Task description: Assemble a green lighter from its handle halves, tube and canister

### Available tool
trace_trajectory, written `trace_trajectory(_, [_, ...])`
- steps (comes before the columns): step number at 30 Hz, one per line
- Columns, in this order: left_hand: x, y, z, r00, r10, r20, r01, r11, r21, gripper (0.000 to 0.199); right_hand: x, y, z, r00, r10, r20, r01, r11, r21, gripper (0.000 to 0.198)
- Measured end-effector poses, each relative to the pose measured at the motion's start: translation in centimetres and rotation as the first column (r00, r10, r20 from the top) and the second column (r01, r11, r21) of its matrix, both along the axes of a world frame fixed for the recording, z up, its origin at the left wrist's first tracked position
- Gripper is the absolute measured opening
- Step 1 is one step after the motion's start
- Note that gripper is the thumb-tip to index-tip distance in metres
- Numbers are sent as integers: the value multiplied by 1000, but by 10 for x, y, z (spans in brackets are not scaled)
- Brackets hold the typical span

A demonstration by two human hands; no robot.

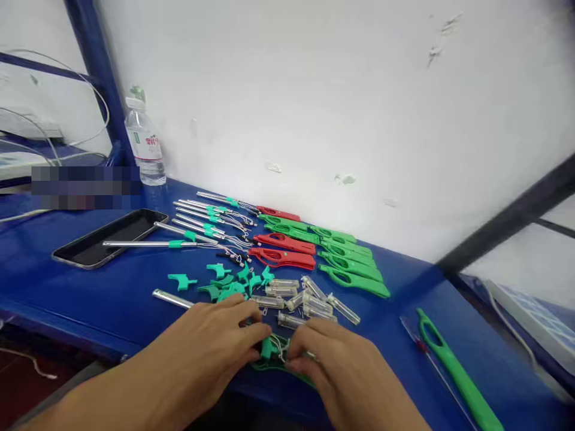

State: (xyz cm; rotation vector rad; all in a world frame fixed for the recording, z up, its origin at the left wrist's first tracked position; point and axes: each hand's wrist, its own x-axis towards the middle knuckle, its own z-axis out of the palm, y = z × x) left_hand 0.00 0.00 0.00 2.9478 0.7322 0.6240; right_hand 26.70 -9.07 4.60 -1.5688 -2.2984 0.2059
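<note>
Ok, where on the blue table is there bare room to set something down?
Two patches look free: left, between the phone and the front edge of the blue table; right, between the grouped green casings and the red-necked tool. The middle is crowded, with teal triggers, clear tubes, the left hand and the right hand.

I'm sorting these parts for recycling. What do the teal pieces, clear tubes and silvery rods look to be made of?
Teal pieces: probably moulded plastic, evenly coloured with a slight sheen.
Clear tubes: likely rigid plastic, judging by their pale, see-through walls; glass can't be ruled out.
Silvery rods: apparently metal, smooth and polished, with bright highlights along their length.
</note>
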Motion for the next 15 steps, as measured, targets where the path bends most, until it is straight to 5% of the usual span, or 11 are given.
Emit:
trace_trajectory(7, [3, -1, 29, 997, -50, -65, 48, 998, -38, 43, -1, -4, 1, 1000, 16, -2, -16, 1000, 11, 41])
trace_trajectory(15, [4, 0, 22, 997, -46, -56, 46, 999, 0, 38, -2, -4, 2, 1000, 25, 11, -26, 999, 39, 40])
